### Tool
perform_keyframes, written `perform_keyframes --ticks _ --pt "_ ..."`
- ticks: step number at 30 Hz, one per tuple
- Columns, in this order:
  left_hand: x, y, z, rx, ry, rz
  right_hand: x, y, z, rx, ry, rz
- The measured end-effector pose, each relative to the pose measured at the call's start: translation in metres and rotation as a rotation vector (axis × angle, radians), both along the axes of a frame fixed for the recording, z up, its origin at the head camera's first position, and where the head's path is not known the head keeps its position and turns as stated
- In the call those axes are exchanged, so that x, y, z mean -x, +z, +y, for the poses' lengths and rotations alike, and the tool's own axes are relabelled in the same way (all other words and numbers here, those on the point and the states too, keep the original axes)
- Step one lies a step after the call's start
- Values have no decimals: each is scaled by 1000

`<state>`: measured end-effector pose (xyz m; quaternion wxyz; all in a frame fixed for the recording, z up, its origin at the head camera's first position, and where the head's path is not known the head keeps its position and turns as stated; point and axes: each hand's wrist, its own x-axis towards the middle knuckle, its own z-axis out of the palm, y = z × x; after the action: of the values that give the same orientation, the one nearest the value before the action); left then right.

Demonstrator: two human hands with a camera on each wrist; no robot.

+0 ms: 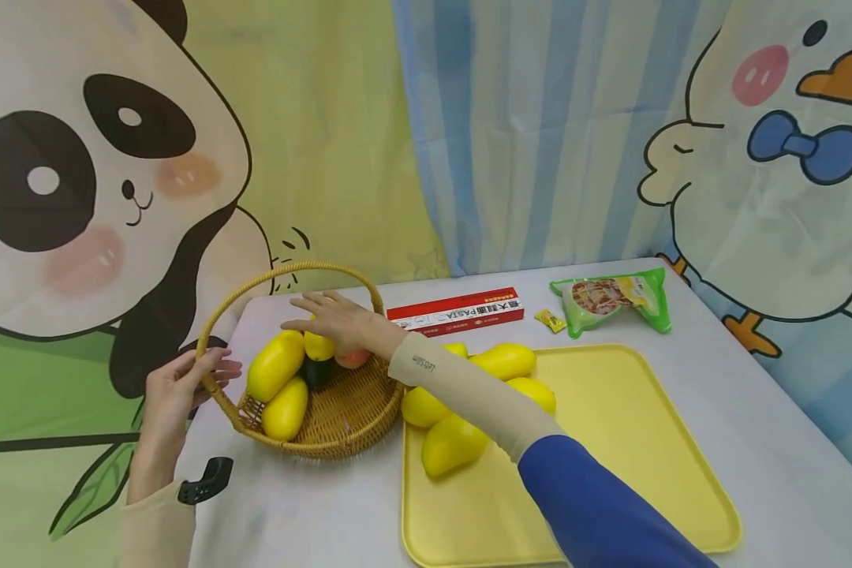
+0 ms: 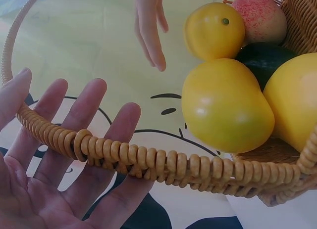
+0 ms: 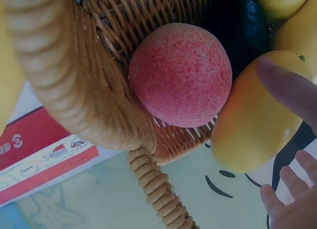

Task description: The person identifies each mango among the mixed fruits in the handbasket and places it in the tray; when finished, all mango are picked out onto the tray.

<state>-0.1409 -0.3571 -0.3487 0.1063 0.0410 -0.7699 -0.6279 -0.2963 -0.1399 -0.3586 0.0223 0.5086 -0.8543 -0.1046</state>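
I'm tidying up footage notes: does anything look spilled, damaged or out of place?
Nothing looks spilled or damaged. Mildly odd: the pasta box lies with its lettering upside down in the head view, and the fruit in the basket bunches toward the left side.

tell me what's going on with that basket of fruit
A person is working at a wicker basket. The left grip, spread loosely, is at its handle. The right grip, outstretched, is over the basket, close to a yellow fruit; contact is unclear. Also inside are two larger yellow fruits, a dark green fruit and a peach-like fruit. More yellow fruit lies on the yellow tray.
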Motion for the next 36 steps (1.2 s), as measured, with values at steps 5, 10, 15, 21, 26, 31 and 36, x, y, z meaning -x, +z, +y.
perform_keyframes --ticks 5,10,15,21,26,31,36 --pt "1 0 0 4 8 -14 2 2 -2 -21 8 -4" --pt "0 1 -1 -2 9 -10 3 0 -5 -43 -3 0" --pt "-1 0 -1 -2 4 1 3 -4 -11 -61 -19 -29" --pt "-1 0 -1 12 9 -3 1 -8 -13 -52 -28 -36" --pt "-1 -3 -2 -9 3 1 0 -15 -12 -28 -15 -16" --pt "0 -3 -1 4 3 8 2 -17 -12 -24 -1 64" --pt "0 -1 0 14 13 8 4 -17 -11 -21 19 138"
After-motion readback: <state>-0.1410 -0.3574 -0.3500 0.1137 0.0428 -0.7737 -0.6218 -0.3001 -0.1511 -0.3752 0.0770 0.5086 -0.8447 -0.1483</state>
